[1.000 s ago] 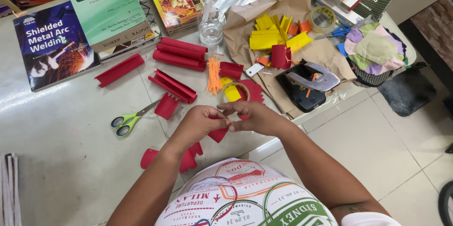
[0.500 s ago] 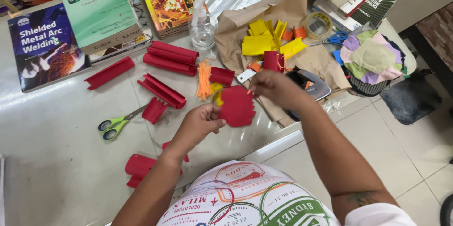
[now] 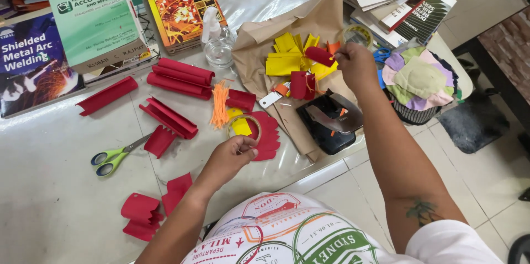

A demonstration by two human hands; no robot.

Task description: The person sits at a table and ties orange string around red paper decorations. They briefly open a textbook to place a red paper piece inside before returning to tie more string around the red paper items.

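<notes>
Two bare hands work over a cluttered bench, and the brown paper sheet (image 3: 309, 38) near its middle serves as the landmark. The right hand (image 3: 356, 65) reaches across that sheet's far side, its grip pinched shut on a small red paper petal (image 3: 319, 55) held just above the yellow paper pieces (image 3: 287, 57) piled there. The left hand (image 3: 232, 156) rests at the sheet's near-left corner, its grip closed on a clear tape ring (image 3: 243, 126) that lies against a scalloped red cut-out (image 3: 268, 137). Judging by what lies about, much cutting is done: red paper rolls (image 3: 179, 73) and folded red strips (image 3: 168, 118) sit left of the sheet, more red scraps (image 3: 141, 214) lie nearer the person, and the green scissors (image 3: 113, 159) lie idle between them. Assembly looks only begun, since most pieces remain loose and unjoined. A black hole punch (image 3: 328, 123) stands on the sheet's near edge
</notes>
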